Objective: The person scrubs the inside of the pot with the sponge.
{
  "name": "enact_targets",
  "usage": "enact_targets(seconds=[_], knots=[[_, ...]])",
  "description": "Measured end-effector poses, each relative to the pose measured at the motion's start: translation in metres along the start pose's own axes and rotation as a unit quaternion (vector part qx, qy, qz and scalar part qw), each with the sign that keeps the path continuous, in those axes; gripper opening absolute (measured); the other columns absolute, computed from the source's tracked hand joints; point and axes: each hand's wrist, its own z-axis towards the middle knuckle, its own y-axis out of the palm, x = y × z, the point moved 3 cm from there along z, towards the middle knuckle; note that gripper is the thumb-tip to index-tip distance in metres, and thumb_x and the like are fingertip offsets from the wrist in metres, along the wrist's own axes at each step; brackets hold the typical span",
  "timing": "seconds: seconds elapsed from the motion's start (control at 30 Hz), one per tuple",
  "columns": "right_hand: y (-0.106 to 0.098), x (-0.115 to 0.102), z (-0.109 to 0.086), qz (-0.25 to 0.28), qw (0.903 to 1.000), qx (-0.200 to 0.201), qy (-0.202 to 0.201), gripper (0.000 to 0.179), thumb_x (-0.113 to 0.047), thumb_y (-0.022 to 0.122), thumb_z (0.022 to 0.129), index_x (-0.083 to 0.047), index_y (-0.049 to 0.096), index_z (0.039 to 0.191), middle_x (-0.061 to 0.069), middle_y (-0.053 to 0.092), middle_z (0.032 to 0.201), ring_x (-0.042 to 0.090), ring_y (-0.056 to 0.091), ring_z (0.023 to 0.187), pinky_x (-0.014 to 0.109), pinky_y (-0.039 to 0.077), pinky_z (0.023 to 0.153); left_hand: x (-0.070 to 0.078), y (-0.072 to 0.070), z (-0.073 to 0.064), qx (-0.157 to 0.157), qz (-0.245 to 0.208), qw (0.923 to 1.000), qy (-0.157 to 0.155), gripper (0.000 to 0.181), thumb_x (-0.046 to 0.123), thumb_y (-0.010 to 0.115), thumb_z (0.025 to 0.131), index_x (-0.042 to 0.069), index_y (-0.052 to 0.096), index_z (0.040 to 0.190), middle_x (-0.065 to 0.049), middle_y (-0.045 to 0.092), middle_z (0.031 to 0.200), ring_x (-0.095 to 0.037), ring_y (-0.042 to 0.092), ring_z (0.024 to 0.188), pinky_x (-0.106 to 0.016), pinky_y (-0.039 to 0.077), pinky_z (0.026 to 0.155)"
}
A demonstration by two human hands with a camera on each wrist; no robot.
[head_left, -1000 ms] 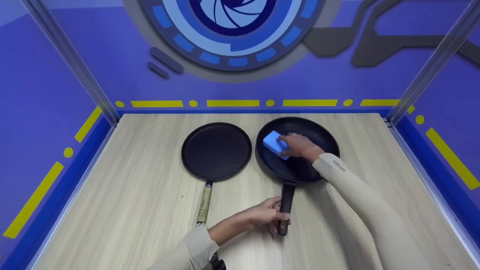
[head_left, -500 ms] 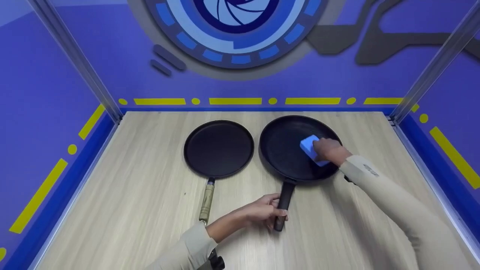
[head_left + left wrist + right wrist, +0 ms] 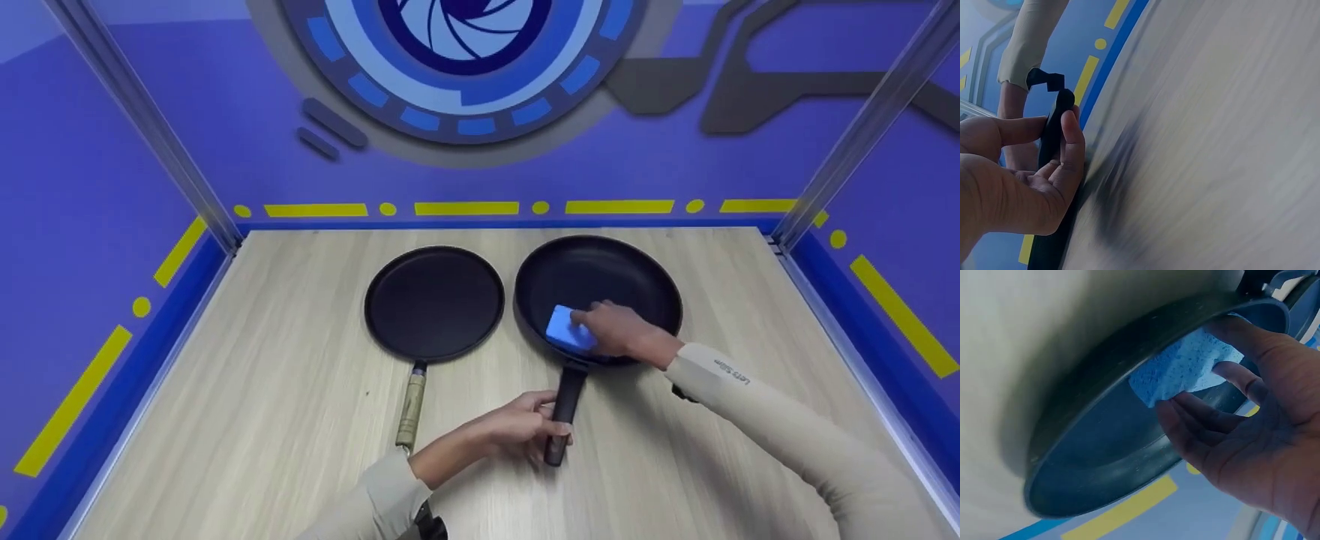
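Note:
A deep black frying pan sits at the right of centre, its handle pointing toward the person. My left hand grips that handle near its end, thumb on top; the left wrist view shows the fingers wrapped about it. Inside the pan, at the side near the handle, my right hand holds a blue sponge against the surface. From the right wrist view, thumb and fingers pinch the porous sponge within the pan's rim.
A flat black crepe pan with a wooden handle lies left of the frying pan, a narrow gap between them. Both stand on a wood-grain table. Blue panels enclose the back and sides.
My right hand has swept the sponge from the pan's left side to its right, then back left and down toward the handle. The left hand keeps its grip on the handle.

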Motion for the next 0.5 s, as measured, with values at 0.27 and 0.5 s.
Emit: enact_targets(seconds=[0.27,0.5], knots=[[0.004,0.011,0.034,0.045,0.9949,0.017,0.088,0.046,-0.027,0.087,0.08,-0.008,0.067,0.117,0.022,0.07,0.108,0.041,0.067,0.103,0.058,0.058,0.079,-0.004,0.003,-0.001,0.014,-0.013,0.9998,0.001,0.042,0.003,0.065,0.096,0.004,0.055,0.136,-0.006,0.075,0.089,-0.01,0.064,0.06,-0.024,0.051,0.047],[0.001,0.038,0.045,0.043,0.9869,0.016,0.155,0.044,-0.032,0.076,0.092,-0.002,0.061,0.121,0.029,0.065,0.11,0.047,0.064,0.105,0.063,0.055,0.084,-0.003,0.002,-0.001,0.012,-0.01,0.9998,-0.009,0.046,0.004,0.065,0.097,0.007,0.053,0.141,-0.004,0.074,0.089,-0.01,0.064,0.056,-0.024,0.051,0.047]])
